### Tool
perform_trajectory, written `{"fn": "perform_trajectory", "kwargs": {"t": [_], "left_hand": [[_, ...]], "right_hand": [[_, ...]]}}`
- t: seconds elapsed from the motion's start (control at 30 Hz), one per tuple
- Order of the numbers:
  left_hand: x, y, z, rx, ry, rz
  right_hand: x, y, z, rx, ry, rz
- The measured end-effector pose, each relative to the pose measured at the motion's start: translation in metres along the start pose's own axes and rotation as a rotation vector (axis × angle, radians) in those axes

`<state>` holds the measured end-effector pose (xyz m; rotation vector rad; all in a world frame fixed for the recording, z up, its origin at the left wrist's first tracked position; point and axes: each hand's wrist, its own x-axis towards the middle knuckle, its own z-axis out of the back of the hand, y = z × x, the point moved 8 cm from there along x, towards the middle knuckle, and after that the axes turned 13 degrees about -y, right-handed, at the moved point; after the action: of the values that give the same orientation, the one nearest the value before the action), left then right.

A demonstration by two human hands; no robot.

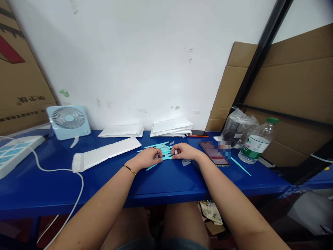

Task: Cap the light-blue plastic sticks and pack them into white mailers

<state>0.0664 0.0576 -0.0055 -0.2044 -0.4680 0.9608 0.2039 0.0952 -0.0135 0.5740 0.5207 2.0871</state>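
Note:
Several thin teal sticks (166, 150) lie in a loose, criss-crossed pile on the blue table, between my two hands. My left hand (148, 158) is closed at the pile's left side, thumb and fingers pinched on a teal stick. From the right, my right hand (184, 151) reaches in with curled fingers, pinched near the right end of the same stick; its fingertips are partly hidden. Small clear plastic pieces (186, 162) rest under and beside my right hand. Another teal stick (241, 165) lies apart at the right, beside a phone.
White padded envelopes lie flat at the left (106, 152) and stacked by the wall (170, 127). A lit phone (214, 154), a water bottle (256, 142) and a plastic bag (235, 128) occupy the right. A blue fan (69, 121) and a power strip (19, 152) with white cable stand left.

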Motion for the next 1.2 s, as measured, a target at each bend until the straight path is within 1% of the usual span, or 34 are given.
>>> {"fn": "perform_trajectory", "kwargs": {"t": [0.4, 0.73, 1.2], "left_hand": [[0.0001, 0.0012, -0.001, 0.006, -0.008, -0.004], [0.0, 0.0021, -0.0011, 0.003, -0.003, 0.009], [0.0, -0.001, 0.0009, 0.009, -0.002, 0.009]], "right_hand": [[0.0003, -0.0008, 0.0003, -0.012, -0.004, -0.007], [0.001, -0.0007, 0.0, -0.006, -0.003, 0.017], [0.0001, -0.0009, 0.0003, -0.001, -0.003, 0.005]]}}
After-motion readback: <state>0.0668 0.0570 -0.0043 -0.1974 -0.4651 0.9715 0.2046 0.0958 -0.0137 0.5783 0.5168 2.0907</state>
